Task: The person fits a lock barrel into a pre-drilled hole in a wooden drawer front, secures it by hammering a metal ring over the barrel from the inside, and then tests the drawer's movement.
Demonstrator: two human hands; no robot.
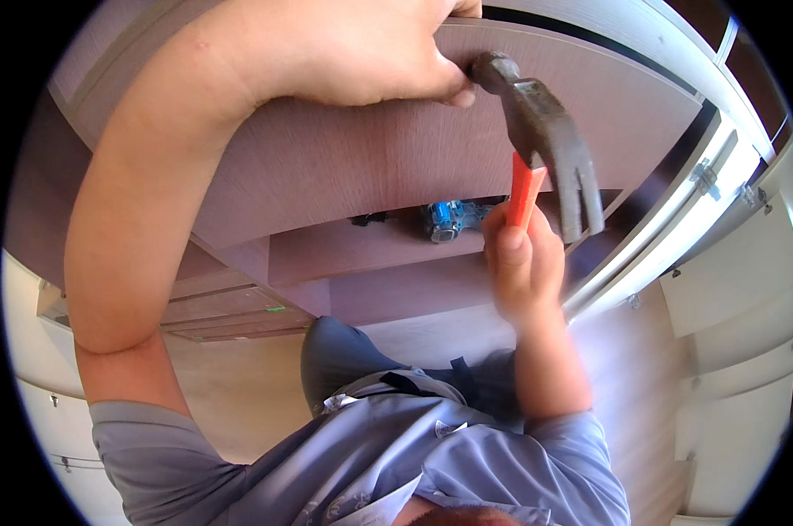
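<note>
My right hand is closed around the orange handle of a claw hammer. The hammer is raised, its dark metal striking face close to my left thumb and its claw curving down to the right. At the top of the view my left hand lies over the upper edge of a wood-grain panel. Its thumb rests against the panel's face, while most of its fingers are hidden or cut off by the frame. Whether anything small sits between them cannot be seen.
Under the panel, a blue and black power drill lies on a shelf beside a small dark object. White cabinet doors with hinges stand along the right. Drawer fronts are at lower left, near my bent knee.
</note>
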